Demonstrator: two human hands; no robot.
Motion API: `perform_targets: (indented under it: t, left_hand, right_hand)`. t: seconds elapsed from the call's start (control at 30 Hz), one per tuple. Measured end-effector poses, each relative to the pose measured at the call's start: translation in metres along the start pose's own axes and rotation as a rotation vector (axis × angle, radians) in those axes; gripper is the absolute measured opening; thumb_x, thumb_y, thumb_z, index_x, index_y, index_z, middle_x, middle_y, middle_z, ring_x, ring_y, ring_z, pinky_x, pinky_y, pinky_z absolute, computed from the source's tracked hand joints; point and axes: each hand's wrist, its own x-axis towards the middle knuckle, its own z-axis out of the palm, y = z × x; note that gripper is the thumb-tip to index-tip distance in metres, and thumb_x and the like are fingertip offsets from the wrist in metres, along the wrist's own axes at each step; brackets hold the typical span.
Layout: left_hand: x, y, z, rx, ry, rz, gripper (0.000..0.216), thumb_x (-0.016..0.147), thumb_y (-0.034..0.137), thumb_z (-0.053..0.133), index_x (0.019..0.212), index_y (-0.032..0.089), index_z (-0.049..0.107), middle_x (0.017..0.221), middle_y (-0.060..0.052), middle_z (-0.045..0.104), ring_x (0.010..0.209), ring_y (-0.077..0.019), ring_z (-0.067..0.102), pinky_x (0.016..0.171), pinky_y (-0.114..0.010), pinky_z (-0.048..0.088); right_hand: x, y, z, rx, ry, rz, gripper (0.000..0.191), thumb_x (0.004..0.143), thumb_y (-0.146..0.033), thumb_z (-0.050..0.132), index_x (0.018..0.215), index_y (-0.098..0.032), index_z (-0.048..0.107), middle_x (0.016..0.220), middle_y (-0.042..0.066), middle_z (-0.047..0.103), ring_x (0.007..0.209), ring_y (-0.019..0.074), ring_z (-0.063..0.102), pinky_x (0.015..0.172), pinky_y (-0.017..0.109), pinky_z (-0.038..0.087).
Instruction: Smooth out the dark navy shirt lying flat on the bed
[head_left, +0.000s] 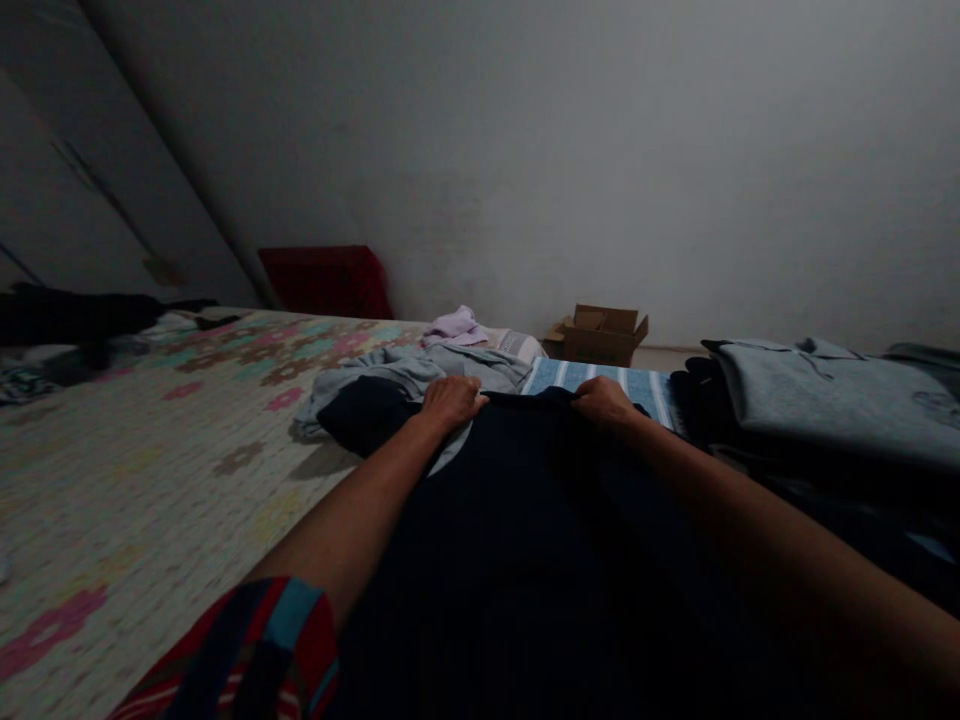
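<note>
Both hands on the dark garment [525,520], spread flat on the bed [150,450] right in front of the person. Left hand [450,402] and right hand [604,402] both pinch its far edge, grips closed on the cloth, knuckles up, the two hands near each other with the edge stretched between them. Both forearms run out over the garment. Striped red-and-blue sleeve [255,650] shows at near left.

Around it:
- Grey garment [405,375] crumpled just beyond the left hand, touching the dark one, partly under it.
- Blue striped cloth [600,380] just beyond the right hand, lying flat.
- Small lilac item [454,326] farther out, past the grey one.
- Folded stack [825,400] at right, grey top on it, darker pieces under; near the right forearm.
- Floral bed cover runs left and far; dark clothes [82,315] piled at far left edge.
- Cardboard box [600,335] on the floor by the far wall, flaps open.
- Red thing [326,282] against the wall at far left of the box; can't tell what it is.

Light is dim, so the dark garment's type and detail don't read.
</note>
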Motion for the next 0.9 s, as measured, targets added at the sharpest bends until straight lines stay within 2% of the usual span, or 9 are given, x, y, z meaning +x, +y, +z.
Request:
perform_targets:
  t: [0.17,0.37,0.5,0.57,0.73,0.9]
  left_hand:
    - [0.0,0.009,0.021,0.059,0.037,-0.017,0.027,0.084,0.028,0.046,0.096,0.012,0.065,0.094,-0.017,0.066,0.091,-0.0309,0.061,0.073,-0.037,0.043]
    - [-0.009,0.034,0.021,0.112,0.166,0.108,0.029,0.085,0.009,0.035,0.096,0.011,0.061,0.102,-0.019,0.06,0.105,-0.0327,0.049,0.084,-0.046,0.036]
    - [-0.025,0.061,0.032,0.068,0.177,0.297,0.026,0.086,0.009,0.034,0.092,0.015,0.06,0.099,-0.014,0.058,0.101,-0.0277,0.049,0.081,-0.04,0.037]
    - [-0.031,0.068,0.043,0.005,0.165,0.341,0.02,0.086,0.012,0.039,0.091,0.016,0.058,0.099,-0.012,0.058,0.1,-0.026,0.049,0.079,-0.038,0.038]
    - [-0.033,0.062,0.066,-0.07,0.156,0.267,0.013,0.087,0.021,0.045,0.095,0.017,0.054,0.101,-0.009,0.058,0.099,-0.0236,0.052,0.083,-0.036,0.039]
    - [-0.033,0.061,0.068,-0.108,0.182,0.25,0.018,0.087,0.019,0.044,0.103,0.018,0.052,0.113,-0.01,0.056,0.109,-0.0233,0.05,0.091,-0.037,0.037]
  right_hand:
    - [0.006,-0.005,0.014,-0.109,0.03,0.024,0.021,0.072,-0.016,0.052,0.084,-0.015,0.07,0.091,0.012,0.068,0.088,0.0222,0.063,0.068,0.025,0.045]
    - [0.01,-0.007,0.026,-0.169,0.07,0.05,0.025,0.074,-0.019,0.052,0.091,-0.017,0.069,0.1,0.013,0.067,0.095,0.0259,0.062,0.071,0.029,0.046]
    - [0.011,-0.004,0.03,-0.191,0.085,0.046,0.025,0.075,-0.021,0.052,0.094,-0.019,0.069,0.102,0.013,0.067,0.097,0.0257,0.062,0.074,0.029,0.046]
    - [0.01,-0.003,0.031,-0.202,0.095,0.042,0.025,0.076,-0.021,0.051,0.094,-0.02,0.068,0.103,0.013,0.067,0.098,0.026,0.061,0.075,0.03,0.046]
    - [0.008,-0.004,0.033,-0.226,0.112,0.021,0.024,0.079,-0.024,0.05,0.095,-0.022,0.068,0.103,0.011,0.067,0.1,0.0243,0.061,0.076,0.029,0.046]
    - [0.009,-0.003,0.037,-0.238,0.122,0.021,0.024,0.081,-0.025,0.049,0.097,-0.023,0.067,0.104,0.01,0.067,0.1,0.0244,0.061,0.076,0.03,0.046]
